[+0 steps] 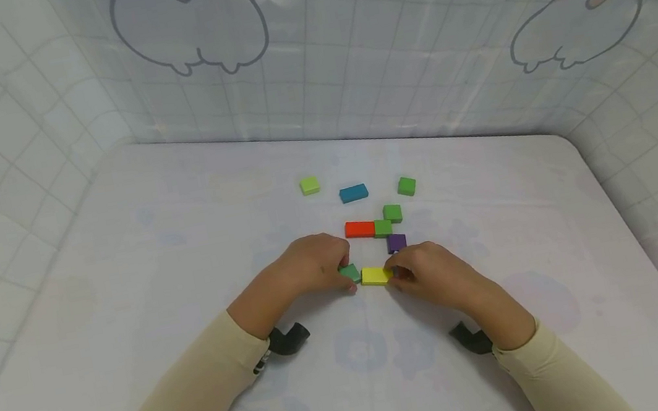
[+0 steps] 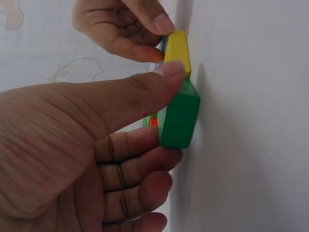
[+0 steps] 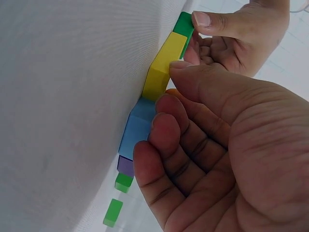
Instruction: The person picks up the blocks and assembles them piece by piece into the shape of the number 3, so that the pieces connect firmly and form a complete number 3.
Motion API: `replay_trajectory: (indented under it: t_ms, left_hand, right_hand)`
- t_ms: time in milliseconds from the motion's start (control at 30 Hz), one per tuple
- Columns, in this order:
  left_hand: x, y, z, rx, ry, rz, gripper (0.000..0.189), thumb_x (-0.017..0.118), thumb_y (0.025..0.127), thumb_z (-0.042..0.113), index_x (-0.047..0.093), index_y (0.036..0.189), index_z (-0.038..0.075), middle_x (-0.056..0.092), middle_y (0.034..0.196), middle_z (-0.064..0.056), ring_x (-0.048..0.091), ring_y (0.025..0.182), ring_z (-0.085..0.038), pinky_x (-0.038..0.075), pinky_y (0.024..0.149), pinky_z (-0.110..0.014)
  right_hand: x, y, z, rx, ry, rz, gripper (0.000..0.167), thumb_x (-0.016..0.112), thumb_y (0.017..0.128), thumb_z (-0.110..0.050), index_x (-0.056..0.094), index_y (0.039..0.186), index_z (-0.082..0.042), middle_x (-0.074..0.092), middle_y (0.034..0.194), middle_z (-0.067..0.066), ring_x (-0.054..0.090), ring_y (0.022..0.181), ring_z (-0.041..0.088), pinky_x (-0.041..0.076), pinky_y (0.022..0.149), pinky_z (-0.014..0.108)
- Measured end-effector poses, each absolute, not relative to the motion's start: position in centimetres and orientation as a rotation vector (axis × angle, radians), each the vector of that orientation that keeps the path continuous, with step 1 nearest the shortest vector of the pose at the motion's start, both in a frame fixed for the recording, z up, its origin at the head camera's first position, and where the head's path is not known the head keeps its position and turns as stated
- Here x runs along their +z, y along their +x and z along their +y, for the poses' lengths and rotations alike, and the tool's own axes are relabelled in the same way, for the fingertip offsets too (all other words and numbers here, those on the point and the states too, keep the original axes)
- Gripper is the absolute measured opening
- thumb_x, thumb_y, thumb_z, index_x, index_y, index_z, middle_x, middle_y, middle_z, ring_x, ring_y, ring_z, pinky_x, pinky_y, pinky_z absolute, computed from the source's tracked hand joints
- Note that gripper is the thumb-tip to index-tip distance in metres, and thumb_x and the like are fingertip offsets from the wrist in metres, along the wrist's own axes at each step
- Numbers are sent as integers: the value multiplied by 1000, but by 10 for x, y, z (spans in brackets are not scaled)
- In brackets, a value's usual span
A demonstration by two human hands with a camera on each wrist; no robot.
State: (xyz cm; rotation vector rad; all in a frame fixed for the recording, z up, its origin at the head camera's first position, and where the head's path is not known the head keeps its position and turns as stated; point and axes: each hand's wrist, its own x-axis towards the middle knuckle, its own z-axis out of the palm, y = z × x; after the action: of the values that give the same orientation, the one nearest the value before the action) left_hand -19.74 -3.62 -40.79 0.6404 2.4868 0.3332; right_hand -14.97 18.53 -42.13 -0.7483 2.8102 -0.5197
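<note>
My left hand (image 1: 313,263) pinches a dark green block (image 2: 181,118) between thumb and fingers, low on the white tabletop. To its right lies a yellow oblong block (image 1: 374,275), pinched at its right end by my right hand (image 1: 437,274). The green and yellow blocks stand end to end, seemingly touching in the wrist views. In the right wrist view a light blue block (image 3: 135,130) sits against the yellow one, beside my curled fingers; the right hand hides it in the head view. A purple block (image 1: 396,243) lies just beyond the right fingers.
Behind the hands, a red oblong block (image 1: 360,229) touches a green block (image 1: 382,228), with another green block (image 1: 393,213) at its corner. Farther back lie a blue oblong block (image 1: 353,193), a lime block (image 1: 309,185) and a separate green block (image 1: 407,186). Grid-patterned curtains surround the table.
</note>
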Motion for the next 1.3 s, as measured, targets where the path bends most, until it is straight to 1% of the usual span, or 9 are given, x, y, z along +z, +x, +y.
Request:
replay_trajectory:
  t_ms: [400,667,1000,1100,1200,1300]
  left_hand:
    - [-408,-197,-37,350,657,2466,34,84,78,41,62,89,18,62,77,1,58,79,-16,47,69,-29]
    - [-409,-197,-38,329,662,2463,39,82,78,51,63,89,19,62,78,1,57,79,-16,47,68,-29]
    - [-409,-198,-38,294,678,2455,42,84,76,48,62,97,19,62,82,3,57,83,-15,48,71,-29]
    - [-408,-199,-41,313,688,2438,45,83,75,51,63,100,19,63,85,4,57,84,-15,49,72,-29]
    - [-408,-202,-45,388,679,2418,47,78,79,54,64,105,18,63,89,5,58,85,-16,50,73,-30]
    - [-408,-207,-52,494,646,2438,38,67,89,52,64,107,18,63,89,3,59,86,-16,50,74,-31]
  right_hand:
    - [-421,-150,185,-521,-752,2815,20,79,85,-14,76,105,-11,66,80,-8,55,70,7,52,68,21]
    - [-422,-150,185,-516,-752,2816,20,78,86,-14,76,105,-11,65,79,-8,55,70,8,51,67,21]
    - [-419,-149,184,-499,-727,2815,21,78,86,-16,76,106,-11,63,77,-9,54,70,8,51,67,21]
    - [-414,-147,185,-531,-706,2841,21,77,87,-18,76,107,-13,61,74,-11,54,69,8,50,64,22]
    - [-408,-147,191,-617,-713,2894,18,76,88,-18,76,106,-12,61,74,-10,53,69,10,49,62,24]
    - [-405,-151,199,-681,-732,2946,15,72,92,-15,76,105,-10,64,78,-7,53,70,10,50,63,26]
